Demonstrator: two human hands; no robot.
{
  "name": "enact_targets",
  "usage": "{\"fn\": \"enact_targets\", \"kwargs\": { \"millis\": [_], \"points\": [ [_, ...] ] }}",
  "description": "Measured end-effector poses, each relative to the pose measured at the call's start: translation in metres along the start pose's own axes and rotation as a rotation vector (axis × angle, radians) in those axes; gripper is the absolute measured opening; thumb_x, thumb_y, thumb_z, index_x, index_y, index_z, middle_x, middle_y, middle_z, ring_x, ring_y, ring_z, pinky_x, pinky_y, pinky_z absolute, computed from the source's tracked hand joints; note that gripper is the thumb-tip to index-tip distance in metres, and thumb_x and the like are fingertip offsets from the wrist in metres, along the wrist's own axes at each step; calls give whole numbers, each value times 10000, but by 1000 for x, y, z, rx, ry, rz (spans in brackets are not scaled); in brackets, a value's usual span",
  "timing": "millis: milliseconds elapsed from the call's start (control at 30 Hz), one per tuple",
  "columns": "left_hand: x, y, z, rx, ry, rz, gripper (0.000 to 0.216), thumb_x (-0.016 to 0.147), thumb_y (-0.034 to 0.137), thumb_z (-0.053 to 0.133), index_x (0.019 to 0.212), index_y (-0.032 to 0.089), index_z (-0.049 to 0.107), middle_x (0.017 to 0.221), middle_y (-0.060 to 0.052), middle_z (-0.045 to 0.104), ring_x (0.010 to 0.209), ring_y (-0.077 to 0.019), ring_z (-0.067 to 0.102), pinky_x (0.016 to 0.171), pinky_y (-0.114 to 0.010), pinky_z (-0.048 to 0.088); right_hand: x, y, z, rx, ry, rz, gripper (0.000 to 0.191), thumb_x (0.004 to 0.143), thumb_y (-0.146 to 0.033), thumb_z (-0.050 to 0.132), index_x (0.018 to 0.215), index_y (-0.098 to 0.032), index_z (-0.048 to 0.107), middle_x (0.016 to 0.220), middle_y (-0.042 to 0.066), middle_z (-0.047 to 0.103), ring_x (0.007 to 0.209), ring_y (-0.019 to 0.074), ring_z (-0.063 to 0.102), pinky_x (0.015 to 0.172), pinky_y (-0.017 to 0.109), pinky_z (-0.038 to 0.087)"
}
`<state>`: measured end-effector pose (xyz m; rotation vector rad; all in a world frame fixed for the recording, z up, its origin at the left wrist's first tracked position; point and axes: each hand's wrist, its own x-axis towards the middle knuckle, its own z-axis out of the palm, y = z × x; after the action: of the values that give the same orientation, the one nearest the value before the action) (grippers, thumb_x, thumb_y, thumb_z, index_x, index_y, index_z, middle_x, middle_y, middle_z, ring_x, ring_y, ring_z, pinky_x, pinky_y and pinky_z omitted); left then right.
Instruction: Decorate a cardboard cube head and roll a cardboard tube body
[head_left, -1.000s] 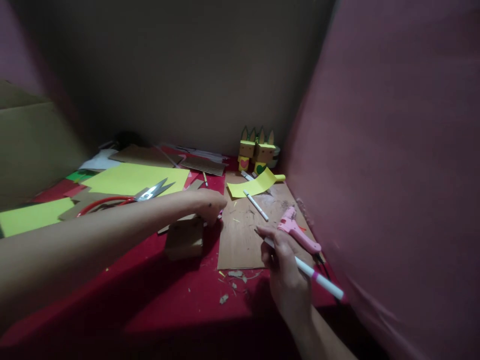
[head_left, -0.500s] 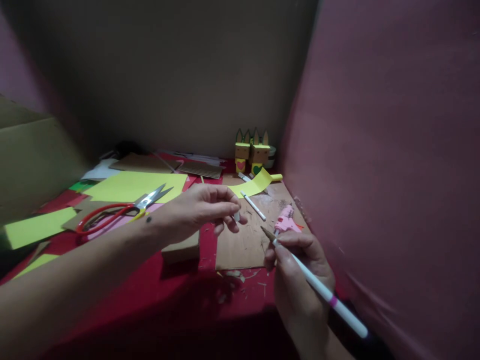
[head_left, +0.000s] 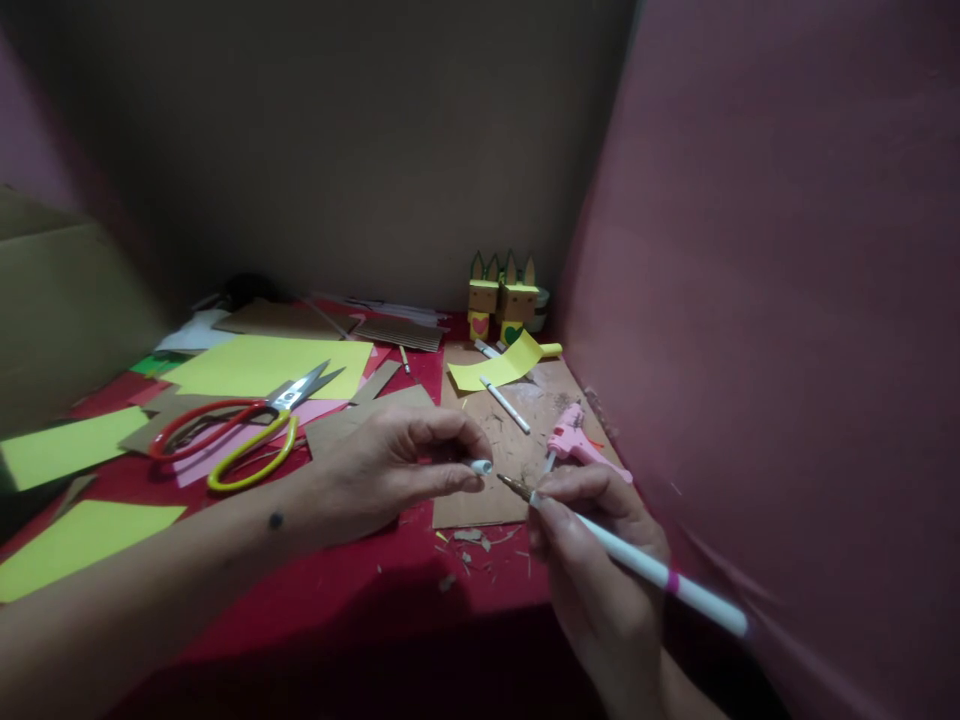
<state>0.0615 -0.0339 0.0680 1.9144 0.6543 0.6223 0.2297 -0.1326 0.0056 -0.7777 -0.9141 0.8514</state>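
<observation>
My left hand (head_left: 420,455) pinches a small white pen cap (head_left: 482,467), its open end facing right. In my right hand (head_left: 596,540) is a white marker pen (head_left: 637,560) with a purple band, gripped near its dark brownish tip. That tip points left at the cap, with a small gap between them. Both hands are held above a scrap-strewn cardboard sheet (head_left: 469,500). A pink glue gun (head_left: 572,435) lies just beyond my right hand. Another white pen (head_left: 505,404) rests on the cardboard, beside a curled yellow paper strip (head_left: 499,368).
Scissors (head_left: 259,420) with red and yellow handles lie left, among yellow paper (head_left: 262,365) and cardboard pieces. Two small cardboard figures (head_left: 480,300) with hearts stand at the back. A large cardboard box (head_left: 71,310) is at far left; a pink wall (head_left: 765,300) rises right.
My left hand has moved down and turned, bringing the cap's open end into sight. The marker's tip has shifted left and down, closer to the cap. The scissors' yellow handle is now uncovered.
</observation>
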Motion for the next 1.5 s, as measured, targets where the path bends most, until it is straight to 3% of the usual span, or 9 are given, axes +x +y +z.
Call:
{"fn": "enact_targets", "kwargs": {
  "millis": [200,600,833,933,1033,1100,1200,1367,1500],
  "points": [
    [-6,-11,-1,176,15,143,91,847,256,654,812,183,696,652,40,571,564,-93,467,530,-204,376,-1,7,1,37,-34,72,89,844,-217,756,781,-219,693,570,-40,541,503,84,445,456,183,357],
    [-15,-14,13,150,127,127,125,836,283,662,736,213,636,583,38,606,500,-108,511,483,-221,399,8,11,14,252,-115,298,235,782,-294,795,706,-205,591,544,-30,631,475,96,538,453,177,399],
    [-21,-17,15,411,168,213,136,938,223,557,818,227,620,651,30,668,541,-115,567,534,-230,419,18,14,18,324,-174,346,284,774,-330,757,664,-223,518,454,-57,577,407,98,473,414,191,342],
    [-11,-10,4,590,266,332,168,965,295,566,1107,238,637,827,-9,707,664,-156,609,600,-260,426,35,13,15,150,-238,284,189,846,-372,706,777,-234,596,522,-48,632,400,102,504,385,196,335],
    [-5,6,-1,720,433,452,299,935,409,630,1180,238,623,1022,-60,679,805,-193,611,698,-285,445,53,14,13,-284,-257,-30,206,936,-404,622,1076,-270,692,704,-17,679,526,122,585,465,235,424],
    [-6,16,5,593,440,381,249,918,480,634,967,236,620,840,-16,654,688,-166,574,653,-271,443,61,15,12,-493,-218,-227,154,951,-373,609,1005,-280,719,794,7,679,645,146,610,567,272,467],
    [-9,20,24,318,225,75,370,862,577,607,724,244,525,551,46,514,470,-130,438,452,-251,334,68,17,12,-705,-152,-348,150,944,-304,602,879,-258,728,686,17,606,671,179,572,673,326,452],
    [-7,8,44,-15,-21,-301,394,855,490,510,559,234,467,444,22,491,398,-118,433,396,-235,317,71,21,18,-1004,-37,-492,236,946,-372,599,752,-255,663,582,10,465,576,171,423,625,317,363],
    [-6,2,46,-279,-14,-504,458,861,564,469,552,226,470,419,27,500,309,-82,346,317,-211,221,77,27,25,-1027,6,-559,338,916,-358,659,622,-249,531,563,-19,355,533,148,279,584,309,276]
  ]
}}
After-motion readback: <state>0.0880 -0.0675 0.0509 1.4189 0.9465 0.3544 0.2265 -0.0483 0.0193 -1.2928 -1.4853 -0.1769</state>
